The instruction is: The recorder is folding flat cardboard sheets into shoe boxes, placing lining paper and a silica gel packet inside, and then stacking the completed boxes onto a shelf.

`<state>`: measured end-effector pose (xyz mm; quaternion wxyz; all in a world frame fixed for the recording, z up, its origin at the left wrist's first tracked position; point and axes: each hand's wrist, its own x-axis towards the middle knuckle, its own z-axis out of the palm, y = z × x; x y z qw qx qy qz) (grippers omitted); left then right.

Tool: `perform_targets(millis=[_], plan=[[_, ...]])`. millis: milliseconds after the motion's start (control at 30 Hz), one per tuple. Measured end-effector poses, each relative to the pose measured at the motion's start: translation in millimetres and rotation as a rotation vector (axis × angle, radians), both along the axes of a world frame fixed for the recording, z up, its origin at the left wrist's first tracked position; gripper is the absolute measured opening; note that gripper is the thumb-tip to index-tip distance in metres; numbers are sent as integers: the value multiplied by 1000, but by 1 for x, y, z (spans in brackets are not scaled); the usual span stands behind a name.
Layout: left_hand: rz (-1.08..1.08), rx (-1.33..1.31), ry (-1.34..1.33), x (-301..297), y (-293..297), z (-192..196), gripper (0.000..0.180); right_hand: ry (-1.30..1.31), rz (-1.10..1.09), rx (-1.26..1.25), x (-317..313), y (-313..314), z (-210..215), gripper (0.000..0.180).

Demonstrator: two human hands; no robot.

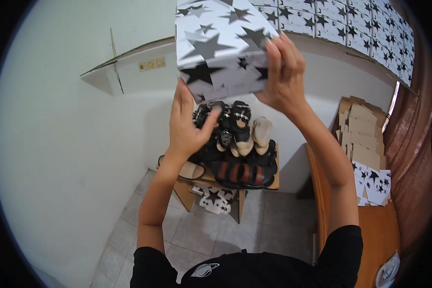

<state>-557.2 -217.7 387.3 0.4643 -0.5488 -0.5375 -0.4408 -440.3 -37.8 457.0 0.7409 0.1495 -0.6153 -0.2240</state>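
Note:
A white cardboard box (225, 43) with black and grey stars is raised in front of me, its top reaching past the upper picture edge. My left hand (189, 127) supports its lower left corner with the fingers, the thumb spread away beneath. On the right side my right hand (288, 77) grips the box, fingertips bent over the upper edge. Below the box, a pile of black shoes (240, 113) and beige shoes (262, 132) covers a small wooden stand (277, 168). Brown-and-black sandals (242, 174) lie at its front, with a beige sandal (192, 170) at the left.
Rows of similar star-printed boxes (321, 21) fill a wall shelf (129, 54) at the upper right. Flattened brown cardboard (362, 125) and star-printed sheets (372, 182) lie on an orange wooden table (369, 225) at my right. More star-printed card (213, 198) sits under the stand.

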Motion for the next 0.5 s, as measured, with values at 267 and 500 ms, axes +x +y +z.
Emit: perform_targets(millis=[267,500], plan=[[13,-62,-57,-94,31,72,81,160,-261,105,-105,31,97,64],[149,-68,127,-166,76,144,81,194,-246,95,-162,52,166,73]])
